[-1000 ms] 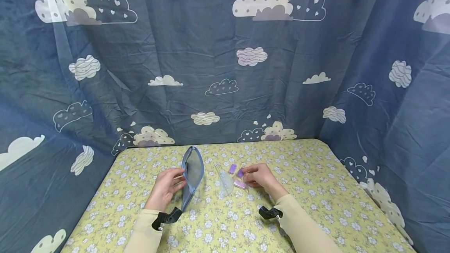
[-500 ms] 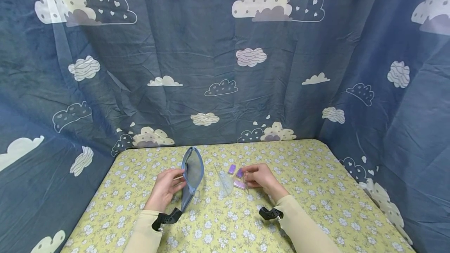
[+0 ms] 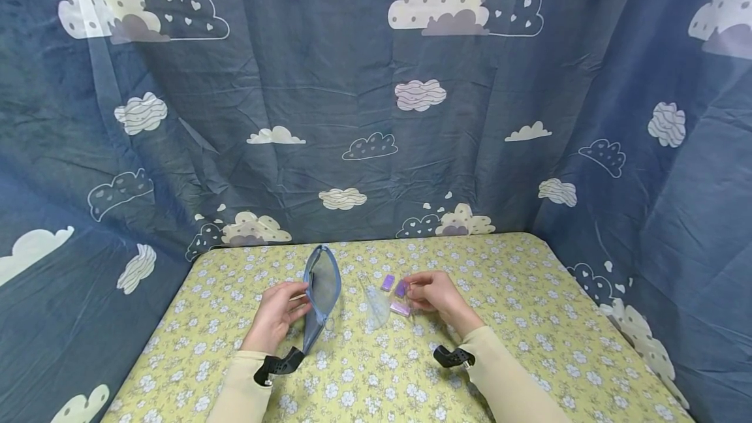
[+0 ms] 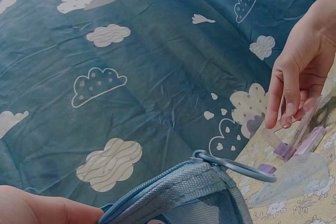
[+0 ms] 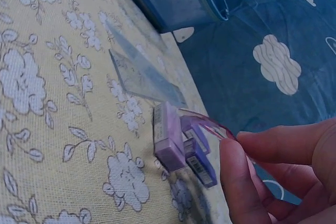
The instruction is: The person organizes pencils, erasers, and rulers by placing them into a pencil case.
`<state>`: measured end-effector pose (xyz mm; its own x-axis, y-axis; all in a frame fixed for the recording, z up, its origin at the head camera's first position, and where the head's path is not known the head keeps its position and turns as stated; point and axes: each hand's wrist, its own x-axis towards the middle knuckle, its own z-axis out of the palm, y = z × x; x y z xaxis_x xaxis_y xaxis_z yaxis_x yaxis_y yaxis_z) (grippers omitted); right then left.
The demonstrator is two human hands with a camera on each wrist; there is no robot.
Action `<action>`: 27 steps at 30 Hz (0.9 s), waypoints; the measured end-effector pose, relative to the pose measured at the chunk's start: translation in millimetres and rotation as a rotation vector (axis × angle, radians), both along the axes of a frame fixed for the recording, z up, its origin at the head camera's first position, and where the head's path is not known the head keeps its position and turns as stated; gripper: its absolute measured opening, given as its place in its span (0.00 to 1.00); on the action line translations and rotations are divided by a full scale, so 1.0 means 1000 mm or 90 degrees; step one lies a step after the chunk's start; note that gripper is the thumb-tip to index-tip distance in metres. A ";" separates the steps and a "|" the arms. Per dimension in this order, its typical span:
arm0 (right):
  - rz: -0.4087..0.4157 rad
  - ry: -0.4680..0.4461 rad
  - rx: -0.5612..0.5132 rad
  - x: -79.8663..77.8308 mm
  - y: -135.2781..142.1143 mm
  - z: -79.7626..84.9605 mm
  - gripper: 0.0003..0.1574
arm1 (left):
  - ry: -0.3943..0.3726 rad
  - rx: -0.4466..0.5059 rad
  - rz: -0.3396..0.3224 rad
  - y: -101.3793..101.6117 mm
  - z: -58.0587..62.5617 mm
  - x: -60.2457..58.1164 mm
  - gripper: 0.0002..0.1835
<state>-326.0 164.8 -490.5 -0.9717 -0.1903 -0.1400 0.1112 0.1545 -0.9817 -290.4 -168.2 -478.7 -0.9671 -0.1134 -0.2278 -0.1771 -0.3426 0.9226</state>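
My left hand (image 3: pixel 277 313) pinches the near side of a blue zip pouch (image 3: pixel 325 279), which stands on edge with its mouth spread apart. A ring pull (image 4: pixel 241 168) hangs from the zip in the left wrist view. My right hand (image 3: pixel 435 296) pinches a thin, clear plastic piece (image 5: pixel 210 119) with a pinkish edge between thumb and forefinger; its exact kind is unclear. Just below those fingertips lie small blocks with barcode labels: a lilac one (image 5: pixel 169 137) and two purple ones, one (image 3: pixel 388 282) farther off and one (image 3: pixel 401 288) by the hand.
Clear flat plastic pieces (image 3: pixel 377 309), one with a curved edge, lie between the pouch and the blocks. A yellow floral cloth (image 3: pixel 352 377) covers the table. Blue cloud-print curtains (image 3: pixel 329 96) hang behind it and at both sides.
My right hand has risen very slightly, still pinching the clear piece. My left hand and the pouch have stayed in place.
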 end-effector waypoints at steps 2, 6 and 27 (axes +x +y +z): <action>-0.007 -0.001 -0.008 -0.004 0.001 -0.004 0.24 | 0.002 -0.002 -0.004 0.000 0.000 0.000 0.16; -0.016 0.004 -0.018 -0.010 0.002 -0.013 0.26 | -0.001 0.000 -0.001 0.000 0.001 0.000 0.15; -0.010 0.041 -0.046 -0.002 -0.016 0.017 0.26 | -0.002 -0.010 0.000 -0.001 0.000 -0.001 0.16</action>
<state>-328.4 149.1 -473.7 -0.9813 -0.1817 -0.0628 0.0487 0.0811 -0.9955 -291.7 -169.3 -479.1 -0.9666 -0.1166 -0.2283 -0.1795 -0.3282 0.9274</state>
